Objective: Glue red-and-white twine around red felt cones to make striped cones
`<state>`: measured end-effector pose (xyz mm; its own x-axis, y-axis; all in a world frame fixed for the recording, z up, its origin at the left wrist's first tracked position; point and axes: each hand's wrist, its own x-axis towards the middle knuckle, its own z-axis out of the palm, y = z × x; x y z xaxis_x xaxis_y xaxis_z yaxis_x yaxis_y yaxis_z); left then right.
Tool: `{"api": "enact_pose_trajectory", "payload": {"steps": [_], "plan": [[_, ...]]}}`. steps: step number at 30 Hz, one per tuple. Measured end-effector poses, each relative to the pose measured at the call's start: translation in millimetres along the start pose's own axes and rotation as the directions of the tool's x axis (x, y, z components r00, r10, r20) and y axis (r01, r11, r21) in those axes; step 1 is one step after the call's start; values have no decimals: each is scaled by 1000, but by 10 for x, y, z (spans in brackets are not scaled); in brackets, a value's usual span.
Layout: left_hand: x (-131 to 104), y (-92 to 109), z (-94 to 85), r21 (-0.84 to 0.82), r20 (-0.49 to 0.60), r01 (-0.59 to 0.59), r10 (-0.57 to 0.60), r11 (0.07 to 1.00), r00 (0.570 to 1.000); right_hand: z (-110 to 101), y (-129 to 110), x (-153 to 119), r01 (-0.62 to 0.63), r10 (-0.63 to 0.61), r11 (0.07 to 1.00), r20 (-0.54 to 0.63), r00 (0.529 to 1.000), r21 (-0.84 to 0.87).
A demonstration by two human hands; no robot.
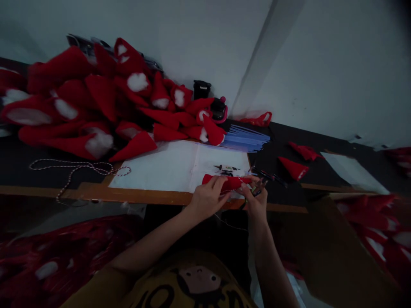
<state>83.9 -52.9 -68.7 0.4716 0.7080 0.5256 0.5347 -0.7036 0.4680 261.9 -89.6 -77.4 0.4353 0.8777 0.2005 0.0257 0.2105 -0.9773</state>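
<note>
A red felt cone lies sideways between my hands, above the table's front edge. My left hand has its fingers wrapped round the wide left part of the cone. At the narrow right end, my right hand pinches the felt and also holds a small dark pointed tool, perhaps scissors or snips. A thin red-and-white cord runs along the cone, and a strand hangs below the hands. Just behind the cone, a white glue gun rests on white paper.
Red cones stuffed with white filling pile up at the back left. Twisted cord lies at the left, blue strips behind the paper. Loose red pieces lie right. A cardboard box and red bags flank me.
</note>
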Motion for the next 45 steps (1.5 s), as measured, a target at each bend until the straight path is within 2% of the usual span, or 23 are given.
{"api": "enact_pose_trajectory", "payload": {"steps": [3,5,8,11,13,16,19,21,24,29,33,36,38,42,45], "plan": [[-185,187,-94,121,158,62,-80,991,984,5,4,2,9,-7,999,-28,1000,48],[-266,290,-145,124,264,82,-113,989,958,24,6,-8,37,-35,998,-43,998,49],[-279,375,-229,-13,355,21,-16,1000,935,61,4,-29,76,-76,997,-29,997,9],[-190,378,-351,-164,340,-92,143,982,929,90,-12,-60,107,-107,994,19,994,-28],[-97,335,-453,-213,316,-119,184,970,931,92,-35,-87,129,-128,991,60,990,-23],[82,197,-599,-261,267,-81,153,962,951,52,-86,-129,177,-175,984,91,980,-18],[294,-23,-653,-268,240,-28,95,963,966,-24,-130,-162,195,-191,981,103,976,-27],[418,-192,-597,-251,251,-7,72,968,965,-71,-145,-174,176,-168,982,121,978,-61],[519,-415,-391,-235,282,29,39,972,959,-103,-144,-178,141,-122,982,142,982,-127],[463,-573,-48,-293,300,96,-4,951,954,-64,-102,-135,80,-52,983,166,985,-165],[423,-590,27,-344,287,124,-21,931,958,-16,-58,-58,76,-41,967,147,988,-241],[463,-602,-3,-392,298,130,-7,911,954,-28,-94,-19,92,-53,956,146,988,-277],[511,-603,-43,-483,316,146,17,863,948,-73,-169,-21,80,-39,961,155,987,-264],[590,-526,-89,-715,388,238,91,657,917,-209,-394,-99,-27,49,995,230,972,-99],[568,-332,-10,-759,419,268,130,593,899,-288,-565,-177,-51,36,996,192,981,77]]}}
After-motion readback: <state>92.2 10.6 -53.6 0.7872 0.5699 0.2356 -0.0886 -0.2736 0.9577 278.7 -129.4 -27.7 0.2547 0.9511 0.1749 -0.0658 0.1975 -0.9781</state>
